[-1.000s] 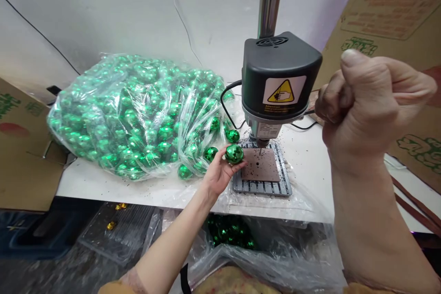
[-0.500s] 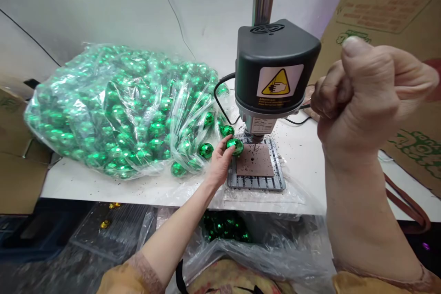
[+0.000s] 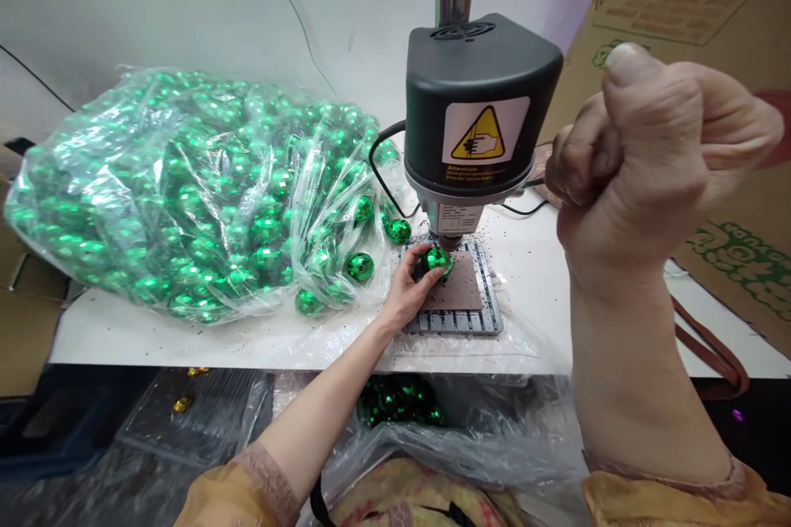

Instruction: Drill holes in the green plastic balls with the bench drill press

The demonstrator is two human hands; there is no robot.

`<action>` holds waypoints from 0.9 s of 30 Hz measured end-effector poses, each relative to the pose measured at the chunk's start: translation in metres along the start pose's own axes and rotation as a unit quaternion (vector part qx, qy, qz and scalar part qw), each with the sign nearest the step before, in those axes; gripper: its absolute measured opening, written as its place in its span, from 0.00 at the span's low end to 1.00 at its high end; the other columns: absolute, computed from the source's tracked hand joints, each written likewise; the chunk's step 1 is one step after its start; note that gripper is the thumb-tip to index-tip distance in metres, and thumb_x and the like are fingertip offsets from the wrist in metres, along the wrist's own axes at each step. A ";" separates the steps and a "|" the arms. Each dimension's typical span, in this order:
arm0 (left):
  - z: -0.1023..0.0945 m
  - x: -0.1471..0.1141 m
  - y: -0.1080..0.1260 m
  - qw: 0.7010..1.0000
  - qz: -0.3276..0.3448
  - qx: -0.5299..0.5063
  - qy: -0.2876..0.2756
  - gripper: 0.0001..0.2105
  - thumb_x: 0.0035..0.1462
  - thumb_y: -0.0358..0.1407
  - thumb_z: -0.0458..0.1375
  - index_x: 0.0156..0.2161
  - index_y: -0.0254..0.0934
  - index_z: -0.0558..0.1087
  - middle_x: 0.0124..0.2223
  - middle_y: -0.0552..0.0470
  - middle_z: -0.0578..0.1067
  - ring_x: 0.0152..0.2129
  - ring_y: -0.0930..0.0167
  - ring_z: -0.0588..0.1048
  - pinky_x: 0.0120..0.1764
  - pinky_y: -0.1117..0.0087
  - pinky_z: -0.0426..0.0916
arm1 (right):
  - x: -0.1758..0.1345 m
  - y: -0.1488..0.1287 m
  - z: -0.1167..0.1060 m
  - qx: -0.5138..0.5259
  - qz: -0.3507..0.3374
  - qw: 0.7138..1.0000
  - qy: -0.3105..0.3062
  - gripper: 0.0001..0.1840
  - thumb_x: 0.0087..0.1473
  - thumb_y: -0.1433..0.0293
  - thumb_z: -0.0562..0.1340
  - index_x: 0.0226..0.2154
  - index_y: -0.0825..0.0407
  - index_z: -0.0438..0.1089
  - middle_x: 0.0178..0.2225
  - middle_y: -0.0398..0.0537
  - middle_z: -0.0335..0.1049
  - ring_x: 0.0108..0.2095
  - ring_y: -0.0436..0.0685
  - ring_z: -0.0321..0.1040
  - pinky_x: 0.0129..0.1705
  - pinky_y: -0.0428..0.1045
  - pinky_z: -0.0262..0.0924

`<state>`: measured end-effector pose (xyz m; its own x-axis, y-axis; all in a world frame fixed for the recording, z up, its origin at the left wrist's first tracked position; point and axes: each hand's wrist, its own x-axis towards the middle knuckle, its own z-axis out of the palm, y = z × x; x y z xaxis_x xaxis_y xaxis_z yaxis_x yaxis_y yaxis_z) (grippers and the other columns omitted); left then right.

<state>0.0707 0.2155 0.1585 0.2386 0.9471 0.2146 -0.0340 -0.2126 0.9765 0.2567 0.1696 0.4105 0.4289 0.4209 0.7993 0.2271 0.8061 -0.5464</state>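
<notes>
My left hand [image 3: 410, 290] pinches a shiny green faceted ball [image 3: 437, 262] between thumb and fingers. It holds the ball over the brown board [image 3: 458, 293] on the drill press's slotted metal base [image 3: 451, 323], close under the chuck [image 3: 451, 243]. The drill bit is hidden behind the ball. Beside the black drill press head [image 3: 482, 99], my right hand [image 3: 648, 132] is raised in a closed grip around the press's feed handle. Most of that handle is covered by my fingers; a red part [image 3: 779, 123] shows past the hand.
Left of the press lies a big clear plastic bag [image 3: 154, 198] full of green balls, with several loose balls [image 3: 359, 267] at its mouth. More green balls [image 3: 401, 402] sit in plastic below the table edge. A cardboard box [image 3: 698, 8] stands at right. Dark shavings dot the white table [image 3: 185, 342].
My left hand has moved right with the green ball, from the board's left edge to under the chuck. My right hand keeps its grip. The whole view has shifted slightly.
</notes>
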 end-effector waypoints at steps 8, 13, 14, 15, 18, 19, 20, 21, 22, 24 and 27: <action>-0.005 0.000 -0.003 0.998 0.025 0.014 -0.063 0.36 0.62 0.59 0.80 0.67 0.43 0.82 0.67 0.40 0.86 0.67 0.49 0.83 0.74 0.45 0.74 | -0.001 0.000 0.001 0.002 -0.004 1.000 0.007 0.32 0.71 0.76 0.65 0.18 0.49 0.52 0.15 0.33 0.50 0.17 0.41 0.50 0.24 0.53 0.43; -0.008 -0.002 -0.002 0.997 0.013 -0.002 -0.081 0.36 0.60 0.56 0.82 0.66 0.42 0.80 0.61 0.40 0.87 0.59 0.53 0.86 0.67 0.47 0.81 | -0.002 0.000 0.000 0.000 -0.005 1.000 0.000 0.32 0.73 0.72 0.66 0.19 0.50 0.54 0.15 0.33 0.51 0.17 0.40 0.50 0.25 0.53 0.45; -0.007 -0.002 -0.002 0.996 0.010 -0.002 -0.083 0.36 0.59 0.55 0.82 0.65 0.41 0.80 0.60 0.40 0.87 0.58 0.53 0.86 0.66 0.48 0.81 | -0.003 0.000 -0.001 0.001 -0.007 1.000 0.000 0.32 0.74 0.70 0.66 0.19 0.51 0.55 0.15 0.33 0.50 0.17 0.40 0.50 0.25 0.53 0.45; -0.007 -0.002 -0.002 0.996 0.008 -0.001 -0.085 0.36 0.59 0.55 0.83 0.65 0.42 0.80 0.60 0.41 0.87 0.58 0.53 0.86 0.66 0.48 0.81 | -0.003 0.001 -0.001 0.002 -0.010 1.000 -0.002 0.33 0.74 0.67 0.67 0.19 0.51 0.55 0.16 0.33 0.50 0.17 0.39 0.51 0.25 0.53 0.45; -0.005 -0.003 -0.001 0.996 0.005 0.005 -0.092 0.34 0.56 0.51 0.84 0.63 0.42 0.81 0.59 0.43 0.86 0.59 0.53 0.85 0.68 0.47 0.79 | -0.002 0.001 -0.001 0.002 -0.017 1.000 -0.002 0.35 0.73 0.60 0.70 0.19 0.52 0.57 0.16 0.33 0.49 0.17 0.38 0.51 0.25 0.52 0.45; -0.004 -0.003 -0.001 0.996 0.004 0.007 -0.094 0.34 0.56 0.50 0.84 0.62 0.43 0.81 0.59 0.43 0.86 0.59 0.54 0.84 0.68 0.47 0.79 | -0.002 0.001 -0.001 0.001 -0.017 1.000 -0.001 0.36 0.73 0.58 0.70 0.19 0.52 0.57 0.16 0.33 0.48 0.17 0.38 0.50 0.25 0.51 0.44; -0.004 -0.005 -0.001 0.995 0.004 0.009 -0.096 0.33 0.55 0.48 0.84 0.62 0.43 0.81 0.59 0.44 0.86 0.59 0.54 0.84 0.69 0.47 0.78 | -0.002 0.001 -0.001 0.001 -0.016 1.000 0.000 0.37 0.73 0.58 0.71 0.19 0.51 0.55 0.16 0.33 0.47 0.17 0.38 0.50 0.24 0.51 0.44; -0.004 -0.006 -0.001 0.995 0.004 0.014 -0.096 0.33 0.55 0.47 0.84 0.62 0.43 0.82 0.59 0.44 0.85 0.59 0.54 0.84 0.69 0.47 0.78 | -0.002 0.002 -0.001 0.001 -0.011 1.000 0.001 0.38 0.73 0.58 0.71 0.19 0.51 0.53 0.16 0.33 0.47 0.16 0.39 0.50 0.24 0.51 0.43; -0.003 -0.007 0.000 0.995 0.006 0.020 -0.095 0.33 0.55 0.46 0.84 0.63 0.43 0.82 0.59 0.44 0.85 0.60 0.53 0.83 0.70 0.45 0.77 | -0.001 0.002 -0.001 0.003 -0.008 1.000 0.003 0.39 0.73 0.58 0.71 0.19 0.50 0.50 0.15 0.32 0.46 0.16 0.40 0.49 0.23 0.51 0.43; -0.003 -0.008 0.000 0.995 0.012 0.033 -0.092 0.33 0.56 0.45 0.84 0.64 0.44 0.81 0.61 0.43 0.85 0.63 0.51 0.82 0.73 0.41 0.73 | -0.002 0.002 -0.002 0.007 -0.006 1.000 0.004 0.39 0.72 0.59 0.71 0.20 0.48 0.47 0.15 0.32 0.46 0.15 0.41 0.49 0.22 0.51 0.42; -0.004 -0.009 0.002 0.995 0.018 0.045 -0.088 0.33 0.57 0.46 0.84 0.64 0.45 0.81 0.62 0.41 0.85 0.67 0.47 0.80 0.77 0.38 0.68 | -0.004 0.004 -0.004 0.004 -0.010 1.000 0.000 0.37 0.73 0.66 0.69 0.20 0.48 0.47 0.16 0.33 0.49 0.16 0.42 0.50 0.22 0.51 0.43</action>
<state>0.0648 0.2071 0.1584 0.4061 0.8829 0.2356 0.0388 -0.2743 0.9609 0.2594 0.1693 0.4044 0.4243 0.4045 0.8101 0.2281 0.8181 -0.5280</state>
